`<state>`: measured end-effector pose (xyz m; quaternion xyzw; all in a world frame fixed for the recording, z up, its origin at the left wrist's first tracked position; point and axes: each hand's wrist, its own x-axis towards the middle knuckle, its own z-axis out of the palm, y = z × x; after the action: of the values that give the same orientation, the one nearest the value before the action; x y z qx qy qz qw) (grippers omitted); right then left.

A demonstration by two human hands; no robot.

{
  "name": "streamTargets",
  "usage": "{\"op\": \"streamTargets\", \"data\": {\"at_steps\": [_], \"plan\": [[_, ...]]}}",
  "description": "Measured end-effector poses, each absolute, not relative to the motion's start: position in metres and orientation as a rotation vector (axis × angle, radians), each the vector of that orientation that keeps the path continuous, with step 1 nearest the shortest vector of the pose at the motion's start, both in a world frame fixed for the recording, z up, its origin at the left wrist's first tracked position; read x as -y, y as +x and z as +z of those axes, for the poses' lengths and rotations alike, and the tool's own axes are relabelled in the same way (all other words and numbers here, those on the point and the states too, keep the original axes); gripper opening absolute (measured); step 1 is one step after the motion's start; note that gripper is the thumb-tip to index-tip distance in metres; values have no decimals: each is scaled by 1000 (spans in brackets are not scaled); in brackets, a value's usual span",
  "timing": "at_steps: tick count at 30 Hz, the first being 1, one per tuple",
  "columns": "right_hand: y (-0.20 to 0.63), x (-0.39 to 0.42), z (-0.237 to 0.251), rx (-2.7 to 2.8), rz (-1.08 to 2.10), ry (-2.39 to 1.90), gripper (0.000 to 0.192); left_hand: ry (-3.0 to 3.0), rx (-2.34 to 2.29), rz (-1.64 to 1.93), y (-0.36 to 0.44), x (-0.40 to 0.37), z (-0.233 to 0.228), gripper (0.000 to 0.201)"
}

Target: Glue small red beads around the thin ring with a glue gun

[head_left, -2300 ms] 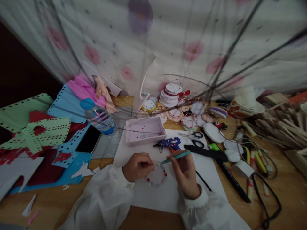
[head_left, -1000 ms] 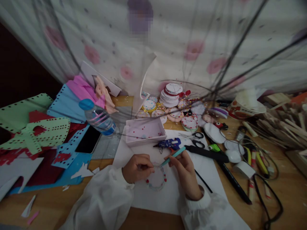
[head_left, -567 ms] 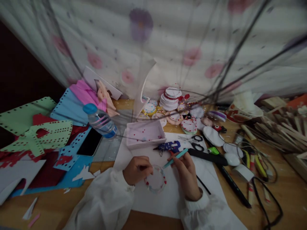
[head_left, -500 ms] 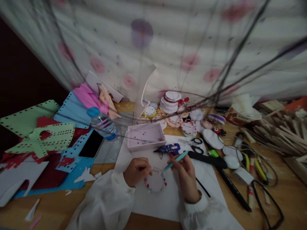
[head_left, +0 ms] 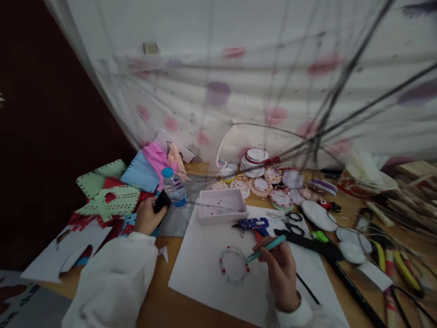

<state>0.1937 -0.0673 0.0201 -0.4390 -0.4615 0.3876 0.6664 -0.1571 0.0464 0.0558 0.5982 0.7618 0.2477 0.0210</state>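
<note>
My left hand (head_left: 147, 217) is closed round the edge of a black smartphone (head_left: 162, 201) on the left of the table, its palm side partly hidden. My right hand (head_left: 280, 269) pinches a pair of teal tweezers (head_left: 269, 246). Their tips are at the right side of a ring-shaped beaded bracelet (head_left: 221, 263) with red and pale beads, which lies on a white sheet of paper (head_left: 201, 282). Behind the bracelet stands a shallow pink box (head_left: 221, 217) holding a few small red pieces. A blue glue gun (head_left: 254, 224) lies between the box and my right hand.
A water bottle (head_left: 175, 189) stands beyond the phone. Green punched sheets (head_left: 112, 200) and coloured scraps cover the left. Scissors (head_left: 294, 223), decorated round pieces (head_left: 256, 161), pliers (head_left: 406, 273), cables and wooden sticks (head_left: 409, 205) crowd the right. A dotted curtain (head_left: 259, 91) hangs behind.
My left hand has left the bracelet and moved left onto the smartphone. My right hand still holds the tweezers at the bracelet. The view has tilted up and turned left.
</note>
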Motion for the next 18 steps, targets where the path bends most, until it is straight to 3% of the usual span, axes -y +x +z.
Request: {"op": "streamTargets", "data": {"at_steps": [2, 4, 8, 18], "plan": [[193, 76, 19, 1133, 814, -980, 4, 1897, -2556, 285, -155, -65, 49, 61], [195, 85, 13, 1217, 728, -975, 3, 1874, -2588, 182, -146, -77, 45, 63], [206, 105, -4, 1281, 585, -1002, 2, 1802, -2644, 151, -136, -88, 41, 70], [212, 117, -10, 1141, 619, -1023, 4, 1838, -2521, 89, -149, -85, 39, 80]]}}
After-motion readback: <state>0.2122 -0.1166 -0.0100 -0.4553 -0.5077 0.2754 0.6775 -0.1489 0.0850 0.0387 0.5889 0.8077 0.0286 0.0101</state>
